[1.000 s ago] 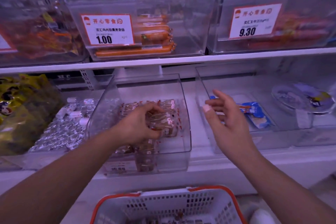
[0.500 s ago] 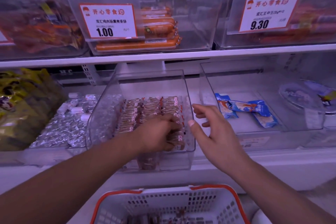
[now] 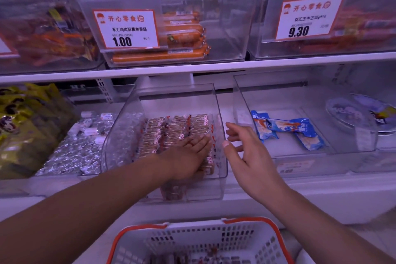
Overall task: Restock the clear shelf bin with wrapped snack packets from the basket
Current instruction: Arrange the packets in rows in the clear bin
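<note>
Packets (image 3: 171, 130) in bin (image 3: 220, 113); basket (image 3: 199, 242) below.

You are standing in a shop, at a snack aisle. White shelving (image 3: 192, 69) crosses the middle of the frame, lined with clear bins of packaged food. Printed price tags (image 3: 126, 29) reading 1.00 and, at the upper right, 9.30 hang on the upper bins, and a white shopping basket (image 3: 199, 242) with orange trim sits at the bottom centre.

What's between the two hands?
In the head view, the clear bin's right wall stands between the left hand, flat on packets, and the right hand.
</note>
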Available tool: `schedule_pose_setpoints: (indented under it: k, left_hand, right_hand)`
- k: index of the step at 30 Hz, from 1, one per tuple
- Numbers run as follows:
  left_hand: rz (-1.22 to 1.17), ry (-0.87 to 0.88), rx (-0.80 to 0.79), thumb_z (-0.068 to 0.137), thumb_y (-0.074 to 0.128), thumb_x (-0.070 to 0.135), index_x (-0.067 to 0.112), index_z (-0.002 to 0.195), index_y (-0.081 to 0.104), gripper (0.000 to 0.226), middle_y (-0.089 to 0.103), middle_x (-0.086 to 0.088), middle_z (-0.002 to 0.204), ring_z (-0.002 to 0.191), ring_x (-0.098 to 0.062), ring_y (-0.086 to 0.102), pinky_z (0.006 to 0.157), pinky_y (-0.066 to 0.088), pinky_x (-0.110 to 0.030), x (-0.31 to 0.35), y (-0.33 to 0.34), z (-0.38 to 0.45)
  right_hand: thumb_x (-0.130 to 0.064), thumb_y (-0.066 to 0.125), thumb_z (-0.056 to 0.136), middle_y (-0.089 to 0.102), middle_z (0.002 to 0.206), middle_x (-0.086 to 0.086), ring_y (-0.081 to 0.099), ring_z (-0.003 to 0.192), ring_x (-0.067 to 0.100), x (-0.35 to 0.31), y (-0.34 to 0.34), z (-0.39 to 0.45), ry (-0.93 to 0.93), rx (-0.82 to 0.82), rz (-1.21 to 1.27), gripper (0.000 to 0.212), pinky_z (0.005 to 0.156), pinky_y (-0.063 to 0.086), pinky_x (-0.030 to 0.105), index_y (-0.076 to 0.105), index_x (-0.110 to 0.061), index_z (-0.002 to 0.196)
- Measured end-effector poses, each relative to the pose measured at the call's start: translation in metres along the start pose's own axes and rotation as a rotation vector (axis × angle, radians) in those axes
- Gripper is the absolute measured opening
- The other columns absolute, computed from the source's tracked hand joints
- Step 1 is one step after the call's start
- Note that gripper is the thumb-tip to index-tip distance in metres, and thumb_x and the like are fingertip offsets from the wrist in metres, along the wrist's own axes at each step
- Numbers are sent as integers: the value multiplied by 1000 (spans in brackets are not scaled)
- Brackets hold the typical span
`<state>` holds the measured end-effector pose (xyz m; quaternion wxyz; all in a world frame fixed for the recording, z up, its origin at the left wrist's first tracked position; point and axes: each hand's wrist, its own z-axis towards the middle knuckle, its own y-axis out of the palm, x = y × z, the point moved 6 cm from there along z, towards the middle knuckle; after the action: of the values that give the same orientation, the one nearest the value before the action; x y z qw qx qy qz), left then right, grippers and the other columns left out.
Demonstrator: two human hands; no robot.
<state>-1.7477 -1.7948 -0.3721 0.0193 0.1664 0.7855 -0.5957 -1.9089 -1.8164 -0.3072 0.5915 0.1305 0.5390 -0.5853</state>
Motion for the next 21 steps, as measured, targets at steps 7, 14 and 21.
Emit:
schedule_pose_setpoints:
  k: [7,14,21]
  left_hand:
    - [-100,3,-69,102,41,42,18,155,-18,83,-23,-2,163,151,-16,-17,122,-4,-40,-6,9,0]
    - [-295,-16,-13,96,51,53,12,158,-5,93,-6,-8,167,154,-17,-4,125,3,-34,-9,-14,-12]
    - [-755,-151,578,99,59,30,16,146,48,50,51,-4,147,128,-4,46,101,25,0,-14,-76,-81]
  right_hand:
    - [-42,42,101,53,122,-11,54,110,-1,-1,2,-7,0,-35,6,42,94,49,36,48,-26,139]
    - [-34,43,101,54,122,-9,52,108,-7,-2,-3,-21,-40,-47,45,41,84,42,9,45,-25,141]
    - [-13,50,98,62,108,5,63,96,17,13,-25,-50,-65,128,166,28,82,46,19,57,-17,125]
